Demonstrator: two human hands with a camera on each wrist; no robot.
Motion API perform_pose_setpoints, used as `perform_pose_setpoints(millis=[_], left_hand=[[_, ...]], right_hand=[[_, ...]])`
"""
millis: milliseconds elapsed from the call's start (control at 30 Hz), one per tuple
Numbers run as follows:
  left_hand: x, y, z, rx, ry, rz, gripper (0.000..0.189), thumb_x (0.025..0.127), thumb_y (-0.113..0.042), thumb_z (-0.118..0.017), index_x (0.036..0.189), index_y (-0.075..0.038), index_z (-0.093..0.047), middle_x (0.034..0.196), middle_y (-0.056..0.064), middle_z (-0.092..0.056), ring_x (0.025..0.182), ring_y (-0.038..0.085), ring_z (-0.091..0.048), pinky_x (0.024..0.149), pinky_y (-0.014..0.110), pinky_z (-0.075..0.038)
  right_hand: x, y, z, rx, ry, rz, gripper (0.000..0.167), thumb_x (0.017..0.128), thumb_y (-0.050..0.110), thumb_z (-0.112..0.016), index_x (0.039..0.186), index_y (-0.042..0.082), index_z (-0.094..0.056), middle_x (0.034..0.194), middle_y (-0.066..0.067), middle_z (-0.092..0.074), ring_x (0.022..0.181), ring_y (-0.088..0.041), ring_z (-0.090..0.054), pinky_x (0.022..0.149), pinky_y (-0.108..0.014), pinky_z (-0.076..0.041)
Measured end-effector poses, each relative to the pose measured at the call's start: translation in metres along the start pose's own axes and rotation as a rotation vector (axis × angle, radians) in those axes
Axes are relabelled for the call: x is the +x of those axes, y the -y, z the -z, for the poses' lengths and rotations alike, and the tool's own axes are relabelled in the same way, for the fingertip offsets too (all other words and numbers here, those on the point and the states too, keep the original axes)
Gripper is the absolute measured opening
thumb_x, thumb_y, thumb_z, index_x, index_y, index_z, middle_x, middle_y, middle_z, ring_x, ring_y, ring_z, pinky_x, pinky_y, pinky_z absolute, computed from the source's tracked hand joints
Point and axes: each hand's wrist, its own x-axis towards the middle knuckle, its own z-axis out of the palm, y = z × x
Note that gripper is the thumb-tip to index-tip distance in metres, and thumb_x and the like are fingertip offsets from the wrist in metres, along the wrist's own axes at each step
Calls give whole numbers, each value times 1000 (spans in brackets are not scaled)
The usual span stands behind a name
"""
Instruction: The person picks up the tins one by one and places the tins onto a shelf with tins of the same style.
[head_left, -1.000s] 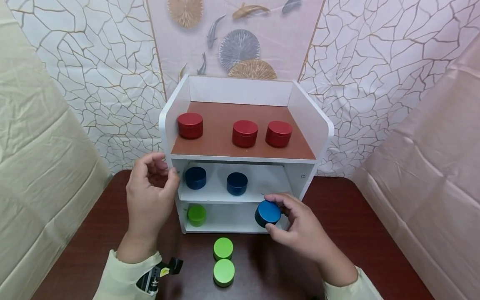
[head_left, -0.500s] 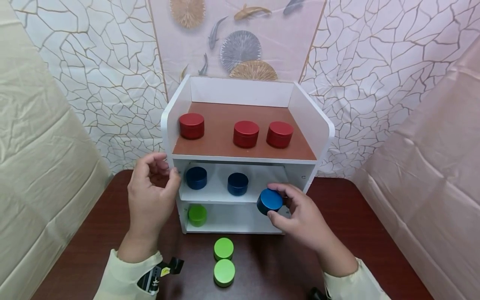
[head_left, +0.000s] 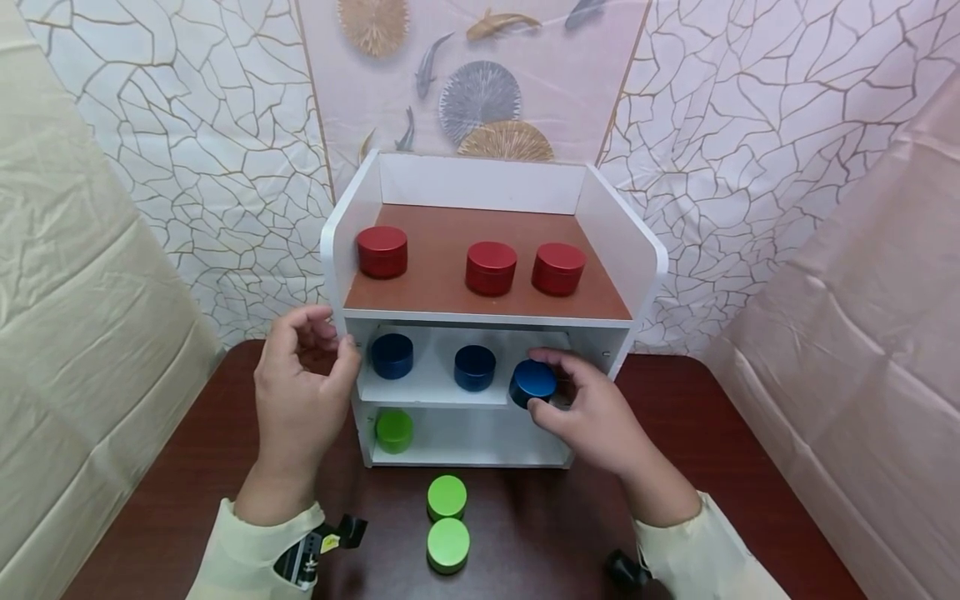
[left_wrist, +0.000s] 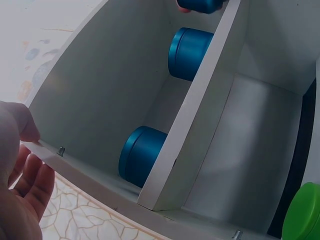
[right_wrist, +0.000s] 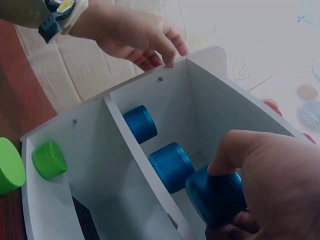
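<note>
My right hand (head_left: 596, 421) pinches a blue round tin (head_left: 533, 380) between thumb and fingers, at the right front edge of the middle shelf. Two more blue tins (head_left: 392, 356) (head_left: 475, 368) stand on that shelf, at its left and middle. In the right wrist view the held tin (right_wrist: 215, 195) overlaps the middle one. My left hand (head_left: 303, 396) holds the left side panel of the white shelf unit (head_left: 480, 318), thumb and fingers on either side of its front edge, as the left wrist view shows.
Three red tins (head_left: 491, 268) stand on the brown top shelf. One green tin (head_left: 394, 431) sits at the left of the bottom shelf. Two green tins (head_left: 447, 544) lie on the dark table (head_left: 375, 575) before the unit. A patterned cloth backdrop (head_left: 225, 167) hangs behind.
My right hand has raised the blue tin from in front of the bottom shelf and moved it forward to the middle shelf's edge. The left hand has stayed in place.
</note>
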Motion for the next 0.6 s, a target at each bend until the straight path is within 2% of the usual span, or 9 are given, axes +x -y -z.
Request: perform_pose_setpoints(millis=[267,600], left_hand=[[0,0,0,-1,-2,-1,41,101,-7,-77,140,-4,-64,114,11,-66,101,9,-61,86,12,-52],[0,0,0,-4,-1,5,42,101,-8,-77,140,-4,-64,114,11,-66,101,10,-62,86,12,-53]], right_hand=[[13,1,-1,-32,-13,-26,60,97,21,-80,154,14,-63,154,-12,-63,134,-36,-63,112,-59,-61],[20,6,-4,-97,-38,-77,61,98,22,-75,157,15,-61,161,-13,-59,138,-36,-61,117,-61,-57]])
